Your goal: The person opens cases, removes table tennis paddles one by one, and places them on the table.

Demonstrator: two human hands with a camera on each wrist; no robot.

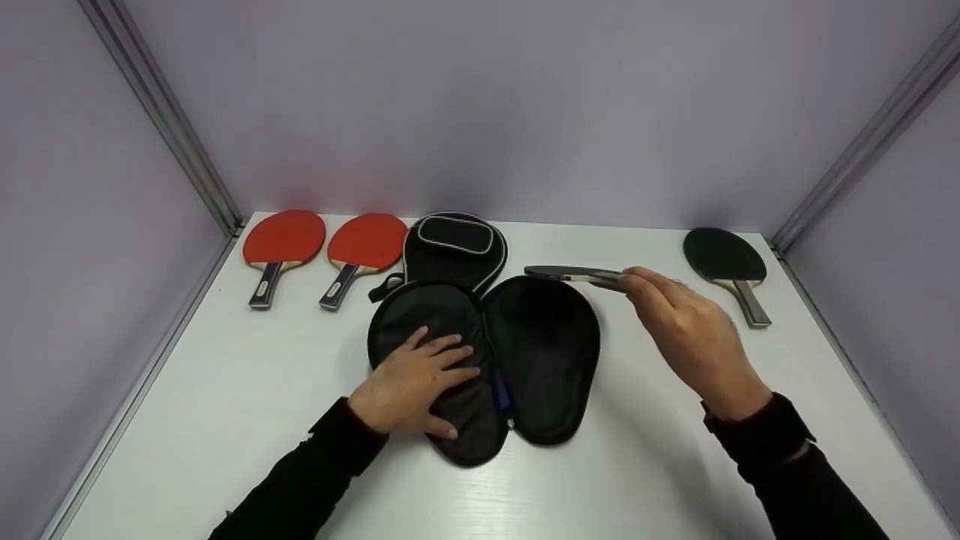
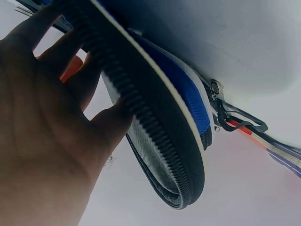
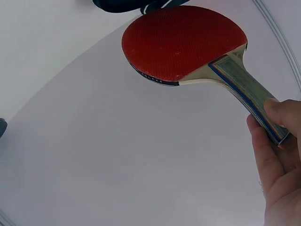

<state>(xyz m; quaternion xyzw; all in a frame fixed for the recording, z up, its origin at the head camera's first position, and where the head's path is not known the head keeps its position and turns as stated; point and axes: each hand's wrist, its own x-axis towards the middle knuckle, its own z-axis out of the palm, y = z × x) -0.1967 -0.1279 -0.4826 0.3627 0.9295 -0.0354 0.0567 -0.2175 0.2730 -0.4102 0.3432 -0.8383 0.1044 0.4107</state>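
Note:
A black table tennis paddle case (image 1: 541, 360) lies unzipped, spread into two halves. My left hand (image 1: 420, 382) rests on its left half with fingers spread; in the left wrist view the thumb lies against the zipper edge (image 2: 155, 136). My right hand (image 1: 690, 337) holds a table tennis paddle (image 1: 574, 271) by the end of its handle, with thumb and fingers on it. The blade is nearly edge-on in the head view, over the top of the case's right half. A red rubber face of this paddle (image 3: 183, 42) shows in the right wrist view.
Two red paddles (image 1: 285, 238) (image 1: 367, 241) lie at the back left of the white table (image 1: 247, 420). Behind the unzipped case sits another black case with white piping (image 1: 454, 251). A black-faced paddle (image 1: 724, 255) is at the back right. Grey walls (image 1: 480, 112) enclose the table.

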